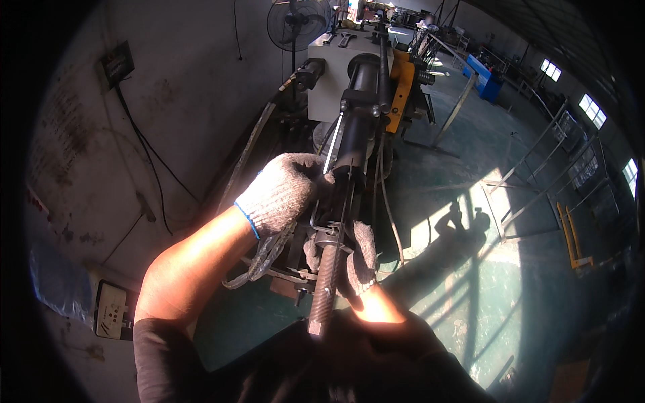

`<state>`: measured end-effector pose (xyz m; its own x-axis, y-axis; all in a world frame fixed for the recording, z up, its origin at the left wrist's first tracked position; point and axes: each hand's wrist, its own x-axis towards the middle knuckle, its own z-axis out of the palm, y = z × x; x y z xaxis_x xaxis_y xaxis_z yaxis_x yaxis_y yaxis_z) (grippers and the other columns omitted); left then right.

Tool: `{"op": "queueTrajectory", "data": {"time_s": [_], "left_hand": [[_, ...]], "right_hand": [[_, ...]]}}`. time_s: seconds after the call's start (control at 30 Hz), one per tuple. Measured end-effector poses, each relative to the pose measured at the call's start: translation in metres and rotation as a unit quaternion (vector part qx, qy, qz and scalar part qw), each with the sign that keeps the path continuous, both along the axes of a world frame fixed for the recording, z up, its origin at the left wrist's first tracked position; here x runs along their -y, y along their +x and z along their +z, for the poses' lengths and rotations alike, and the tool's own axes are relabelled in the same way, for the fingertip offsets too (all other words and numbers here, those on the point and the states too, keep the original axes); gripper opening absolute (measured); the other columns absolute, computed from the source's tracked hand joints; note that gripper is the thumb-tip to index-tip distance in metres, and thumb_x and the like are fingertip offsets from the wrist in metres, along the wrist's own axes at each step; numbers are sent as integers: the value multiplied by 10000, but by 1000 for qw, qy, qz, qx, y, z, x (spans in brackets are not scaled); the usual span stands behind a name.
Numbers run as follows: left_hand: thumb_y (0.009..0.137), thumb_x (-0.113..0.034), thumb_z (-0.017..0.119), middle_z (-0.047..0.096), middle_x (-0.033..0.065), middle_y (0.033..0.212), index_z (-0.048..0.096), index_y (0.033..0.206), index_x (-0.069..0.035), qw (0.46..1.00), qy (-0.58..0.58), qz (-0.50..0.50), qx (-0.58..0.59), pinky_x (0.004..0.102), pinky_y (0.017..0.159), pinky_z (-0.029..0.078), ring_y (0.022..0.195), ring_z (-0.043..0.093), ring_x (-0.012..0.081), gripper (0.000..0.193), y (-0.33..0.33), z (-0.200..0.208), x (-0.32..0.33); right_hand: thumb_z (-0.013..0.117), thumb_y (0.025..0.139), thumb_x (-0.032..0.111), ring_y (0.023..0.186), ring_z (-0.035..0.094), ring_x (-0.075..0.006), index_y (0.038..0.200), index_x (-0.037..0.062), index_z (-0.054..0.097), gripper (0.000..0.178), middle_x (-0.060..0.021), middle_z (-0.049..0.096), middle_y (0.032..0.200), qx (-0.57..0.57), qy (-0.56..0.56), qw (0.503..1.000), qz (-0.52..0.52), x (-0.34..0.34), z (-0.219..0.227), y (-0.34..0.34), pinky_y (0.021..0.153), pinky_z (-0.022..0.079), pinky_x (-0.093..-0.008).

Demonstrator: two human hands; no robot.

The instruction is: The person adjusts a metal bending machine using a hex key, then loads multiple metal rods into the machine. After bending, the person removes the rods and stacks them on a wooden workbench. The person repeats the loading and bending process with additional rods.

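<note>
Left hand: the left hand [279, 195], in a pale knit glove with a blue cuff edge, is beside the dark shaft [353, 138]; its fingers are curled closed, apparently around the upper part of a bent metal key [314, 216], though the inside of the grip is hidden.
Bent key: its lower end turns in against the collar [329, 236].
Right hand: the right hand [363, 258], also gloved, is cupped from below at the collar, with glove showing on both sides; I cannot tell how tightly the fingers close underneath.
Threaded rod: the threaded rod [324, 285] runs from the collar toward the person's body, its squared end nearest the dark shirt [269, 366].
Machine: the shaft leads away to a pale machine housing [327, 94], with a yellow plate [401, 91] on its right side and a wrench [347, 40] lying on top.
Left side: a wall [181, 87] with a black cable [144, 138]; a fan [293, 25] stands behind the machine.
Floor: green, sunlit on the right, with the person's shadow [443, 252] across it.
</note>
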<state>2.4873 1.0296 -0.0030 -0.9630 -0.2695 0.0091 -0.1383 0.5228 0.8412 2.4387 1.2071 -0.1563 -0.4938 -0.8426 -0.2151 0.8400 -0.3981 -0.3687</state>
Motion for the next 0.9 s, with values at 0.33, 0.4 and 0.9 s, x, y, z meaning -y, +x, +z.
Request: {"op": "queueTrajectory", "data": {"time_s": [0.33,0.4,0.9], "left_hand": [[1075,-205,741,847,175,1021,815,1248,45,998,4,0,56,373,902,626,923,797,212,313,-12,14,-10],[1074,-201,736,848,171,1013,817,1247,41,998,20,11,61,378,883,629,903,796,213,308,-11,14,-14],[1046,-137,701,815,196,933,807,1156,56,999,-18,5,44,421,840,622,875,810,291,246,-29,3,-18]], "right_hand": [[528,1163,565,791,757,-271,1321,-12,660,613,-170,769,1006,-57,40,997,-26,1,18,8,672,640,-365],[529,1167,575,812,766,-280,1338,-9,651,620,-172,771,1054,-12,48,998,-45,0,20,8,698,659,-380],[520,1065,800,857,750,-376,1337,56,682,809,-213,753,1025,-59,66,996,-14,-1,-14,0,785,637,-526]]}}
